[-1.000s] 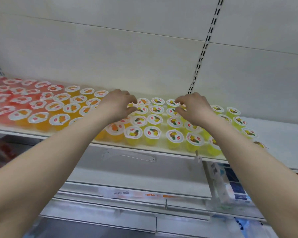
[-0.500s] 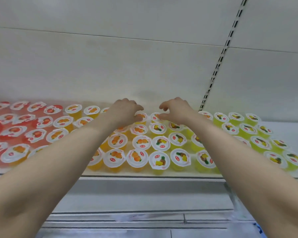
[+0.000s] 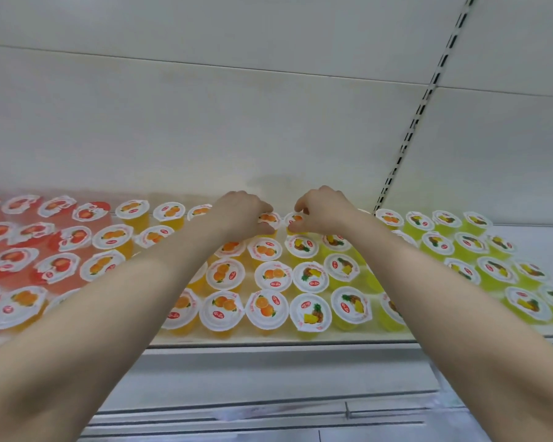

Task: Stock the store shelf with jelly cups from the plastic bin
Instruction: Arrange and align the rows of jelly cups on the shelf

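White shelf (image 3: 530,239) holds jelly cups (image 3: 273,275); lids' (image 3: 225,274) red logos (image 3: 306,305) illegible.

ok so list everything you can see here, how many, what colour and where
red jelly cups: about ten, red, left end of shelf, cut off by the edge
orange jelly cups: over a dozen, orange, left-centre, some hidden under the arms
yellow jelly cups: at least seven, yellow, right of centre
lime jelly cups: about eleven, yellow-green, right end
shelf: one, white, under all the cups
back panel: white, behind the shelf
slotted strip: one, black slots, upper right
lower rails: grey-white, below the shelf
left hand: grips back-row orange cup
right hand: pinches neighbouring orange cup
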### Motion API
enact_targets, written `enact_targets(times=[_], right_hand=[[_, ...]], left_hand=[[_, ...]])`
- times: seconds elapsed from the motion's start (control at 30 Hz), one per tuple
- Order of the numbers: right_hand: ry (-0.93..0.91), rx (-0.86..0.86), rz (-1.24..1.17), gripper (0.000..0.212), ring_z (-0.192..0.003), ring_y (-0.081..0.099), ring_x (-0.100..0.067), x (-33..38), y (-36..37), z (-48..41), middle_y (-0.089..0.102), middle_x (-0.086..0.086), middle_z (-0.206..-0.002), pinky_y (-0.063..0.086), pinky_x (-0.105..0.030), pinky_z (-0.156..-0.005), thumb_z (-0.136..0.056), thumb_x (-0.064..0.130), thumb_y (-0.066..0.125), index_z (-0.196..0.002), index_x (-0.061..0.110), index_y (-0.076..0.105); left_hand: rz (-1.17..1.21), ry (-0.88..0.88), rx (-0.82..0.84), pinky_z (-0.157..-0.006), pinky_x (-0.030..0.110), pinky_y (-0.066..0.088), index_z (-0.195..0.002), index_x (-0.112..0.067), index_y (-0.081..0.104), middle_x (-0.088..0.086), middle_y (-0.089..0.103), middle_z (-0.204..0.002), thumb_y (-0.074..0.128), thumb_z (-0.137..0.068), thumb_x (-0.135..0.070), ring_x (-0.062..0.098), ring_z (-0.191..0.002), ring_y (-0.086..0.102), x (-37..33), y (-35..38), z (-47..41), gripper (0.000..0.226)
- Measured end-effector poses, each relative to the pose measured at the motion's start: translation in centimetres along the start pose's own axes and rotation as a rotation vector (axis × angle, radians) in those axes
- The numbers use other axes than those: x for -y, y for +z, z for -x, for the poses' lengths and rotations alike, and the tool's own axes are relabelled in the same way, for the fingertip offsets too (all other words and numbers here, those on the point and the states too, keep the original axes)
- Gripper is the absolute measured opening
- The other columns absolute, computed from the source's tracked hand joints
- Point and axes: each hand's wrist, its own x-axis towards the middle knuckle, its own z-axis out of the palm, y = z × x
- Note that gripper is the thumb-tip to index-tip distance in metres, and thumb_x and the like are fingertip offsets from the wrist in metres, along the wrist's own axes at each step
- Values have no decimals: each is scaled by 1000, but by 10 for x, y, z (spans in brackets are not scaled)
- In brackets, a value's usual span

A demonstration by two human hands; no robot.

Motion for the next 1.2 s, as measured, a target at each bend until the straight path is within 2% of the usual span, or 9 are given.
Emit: enact_targets(times=[0.1,0.3,0.43,0.57,0.67,0.73,0.87,1.0,1.2], right_hand=[[0,-44,17,47,-108,52,-25,1,2,-3,69,0,-106,43,-39,-89,-85,52,57,-116,18,68],[7,-65,-21,49,-111,50,-25,0,6,-3,68,0,-109,43,-39,-89,-87,55,56,-120,20,67],[29,-37,-55,52,-115,49,-23,-3,3,4,66,2,-114,43,-40,-92,-89,59,56,-126,23,63],[86,-133,-267,36,-111,58,-20,-17,-20,18,69,2,-113,46,-39,-97,-93,44,58,-118,21,68],[53,-156,-341,24,-99,63,-15,-20,-29,38,71,3,-104,49,-33,-90,-90,35,64,-107,20,73],[-1,-119,-331,23,-94,64,-13,-15,-28,52,71,6,-100,50,-33,-88,-88,36,67,-104,21,74],[-52,-56,-289,34,-97,61,-15,1,-19,69,70,8,-100,48,-39,-92,-83,47,70,-109,24,72],[-64,-54,-177,46,-104,52,-18,12,-11,74,66,7,-104,44,-40,-92,-79,58,68,-114,27,68],[-42,-66,-81,42,-108,50,-21,15,0,68,67,6,-102,40,-37,-84,-77,58,67,-109,30,67]], left_hand=[[39,-22,-35,-89,36,48,-135,-24,55,2,65,-124,53,-92,-54,25,-112,58,2,4,-4,52],[50,-52,-66,-87,36,48,-134,-24,56,3,66,-121,53,-92,-54,26,-110,58,3,9,-9,52],[45,-63,-71,-91,38,49,-136,-25,55,2,65,-124,52,-92,-56,26,-113,56,4,9,-5,54],[134,-54,-142,-90,37,47,-131,-27,59,0,64,-126,56,-91,-53,24,-115,55,9,2,8,48],[212,-10,-123,-78,29,43,-125,-32,62,-8,66,-116,59,-89,-53,14,-99,55,13,-5,23,42],[235,16,-56,-76,26,38,-123,-35,62,-12,66,-113,61,-87,-55,9,-93,52,12,-9,33,42],[264,24,25,-81,25,39,-124,-36,62,-17,65,-116,63,-82,-61,9,-103,55,4,-9,48,49],[238,28,34,-81,25,38,-127,-34,61,-13,63,-124,64,-82,-59,11,-107,55,-1,-8,56,51],[243,39,11,-79,25,35,-128,-33,61,-9,64,-125,64,-86,-54,13,-104,54,-4,-4,58,47]])
